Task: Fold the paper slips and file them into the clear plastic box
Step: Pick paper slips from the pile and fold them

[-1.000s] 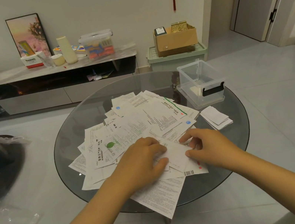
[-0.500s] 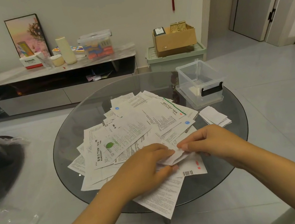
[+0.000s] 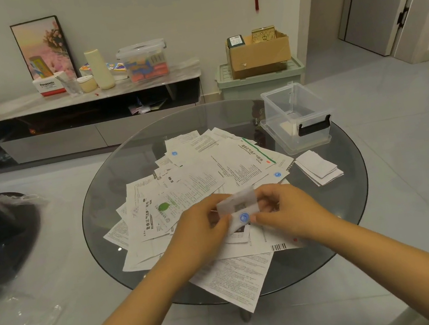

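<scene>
I see both hands raised just above the pile of paper slips (image 3: 201,190) that covers the middle of the round glass table (image 3: 358,212), and between them they hold one small slip (image 3: 239,209), partly folded, with a blue round mark on its lower flap. My left hand (image 3: 205,232) has its fingers curled round the slip's left edge, thumb against the paper near the blue mark; my right hand (image 3: 289,208) pinches the right edge, fingers bent in behind the sheet and thumb on the front. The slip is blurred, so I cannot tell how many folds it has. Under the hands the loose sheets lie fanned and overlapping, one long printed sheet hanging past the near rim of the table and one with a barcode just beside my right wrist. The clear plastic box (image 3: 296,117) stands open at the far right of the table, a black latch on its near wall, and something pale lies on its floor, too dim to identify. Just in front of the box, apart from the main pile, sits a small stack of folded slips (image 3: 318,167). Beyond the table a low sideboard (image 3: 69,98) runs along the wall, and a cardboard box (image 3: 259,54) rests on a green bin (image 3: 260,80)
</scene>
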The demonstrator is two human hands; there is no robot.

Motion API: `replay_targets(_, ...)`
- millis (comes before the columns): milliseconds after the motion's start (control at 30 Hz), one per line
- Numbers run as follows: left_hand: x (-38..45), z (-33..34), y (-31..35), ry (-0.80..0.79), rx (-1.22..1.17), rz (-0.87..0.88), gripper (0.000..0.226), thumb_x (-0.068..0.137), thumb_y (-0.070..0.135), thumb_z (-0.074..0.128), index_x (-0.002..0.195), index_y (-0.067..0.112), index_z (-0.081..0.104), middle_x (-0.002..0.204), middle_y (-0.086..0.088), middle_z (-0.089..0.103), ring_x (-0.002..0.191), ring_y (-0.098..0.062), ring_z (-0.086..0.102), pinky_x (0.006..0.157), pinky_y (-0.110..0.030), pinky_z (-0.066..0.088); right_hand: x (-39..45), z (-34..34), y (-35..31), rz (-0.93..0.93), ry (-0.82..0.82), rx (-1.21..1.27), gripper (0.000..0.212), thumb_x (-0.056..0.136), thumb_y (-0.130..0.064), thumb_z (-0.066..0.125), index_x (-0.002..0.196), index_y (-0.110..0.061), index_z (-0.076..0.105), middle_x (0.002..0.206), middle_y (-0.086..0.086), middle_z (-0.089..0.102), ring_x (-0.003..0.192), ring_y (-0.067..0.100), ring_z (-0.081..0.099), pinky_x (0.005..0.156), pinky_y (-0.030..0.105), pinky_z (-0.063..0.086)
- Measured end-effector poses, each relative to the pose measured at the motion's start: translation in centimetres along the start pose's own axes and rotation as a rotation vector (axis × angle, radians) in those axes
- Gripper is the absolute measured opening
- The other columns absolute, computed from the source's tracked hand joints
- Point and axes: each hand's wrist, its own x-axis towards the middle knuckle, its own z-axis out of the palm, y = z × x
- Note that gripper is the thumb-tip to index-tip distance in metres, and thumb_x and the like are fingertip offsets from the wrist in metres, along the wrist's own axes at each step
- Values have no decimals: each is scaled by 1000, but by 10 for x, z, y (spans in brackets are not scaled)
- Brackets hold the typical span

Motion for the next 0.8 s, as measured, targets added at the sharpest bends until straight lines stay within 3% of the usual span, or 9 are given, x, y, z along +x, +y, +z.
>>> replay_targets(133, 2, 4, -4, 41, 36, -49, 53, 86, 9, 62, 128, 36, 45, 113, 11, 60, 86, 6, 57, 69, 1, 41, 11, 15, 8, 10, 115, 1, 19, 80, -20, 69, 96, -29, 62, 76, -9, 63, 66, 4, 55, 67, 25, 51)
replay_targets(267, 0, 7, -3, 32, 184, -25, 67, 89, 17, 60, 143, 35, 25, 118, 11, 41, 80, 4, 47, 69, -4, 38, 13, 18, 9, -2, 128, -109, 34, 81, -28, 69, 111, -31, 52, 76, -11, 56, 74, 2, 47, 63, 18, 37)
replay_targets(367, 0, 9, -5, 46, 217, -6, 73, 89, 18, 61, 146, 33, 18, 136, 9, 32, 108, -5, 44, 87, -11, 35, 14, 20, 10, -13, 132, -202, 45, 82, -31, 68, 122, -31, 46, 79, -11, 55, 86, 8, 46, 67, 22, 38)
replay_targets(433, 1, 8, -6, 86, 279, 23, 77, 87, 19, 64, 147, 32, 17, 141, 9, 23, 125, -6, 27, 95, -15, 28, 13, 21, 10, -35, 152, -264, 49, 82, -32, 67, 125, -31, 43, 84, -11, 54, 93, 10, 45, 75, 26, 40)
replay_targets(533, 3, 8, -6, 146, 433, 104, 73, 83, 20, 67, 143, 33, 27, 140, 8, 18, 123, -8, 20, 102, -21, 25, 12, 21, 10, -91, 194, -338, 45, 81, -32, 68, 120, -31, 45, 99, -9, 45, 103, 13, 42, 86, 28, 40)
replay_targets(667, 4, 9, -7, 96, 547, 260, 34, 87, 16, 61, 119, 26, 60, 121, 6, 45, 116, -16, 38, 87, -22, 17, 14, 19, 13, -128, 201, -397, 26, 85, -22, 65, 107, -29, 52, 102, -7, 38, 106, 15, 39, 84, 25, 36)
replay_targets(733, 2, 10, -7, 61, 558, 272, 25, 92, 24, 54, 116, 27, 63, 115, 9, 52, 113, -13, 42, 85, -22, 16, 16, 18, 13, -142, 188, -434, 22, 87, -21, 62, 107, -30, 57, 103, -8, 37, 108, 15, 36, 84, 22, 30)
replay_targets(800, 0, 10, -9, 37, 546, 236, 31, 93, 38, 50, 122, 29, 57, 118, 14, 50, 114, -8, 41, 93, -22, 20, 16, 17, 13, -170, 152, -476, 25, 91, -22, 56, 113, -33, 60, 113, -10, 41, 112, 14, 32, 86, 20, 21)
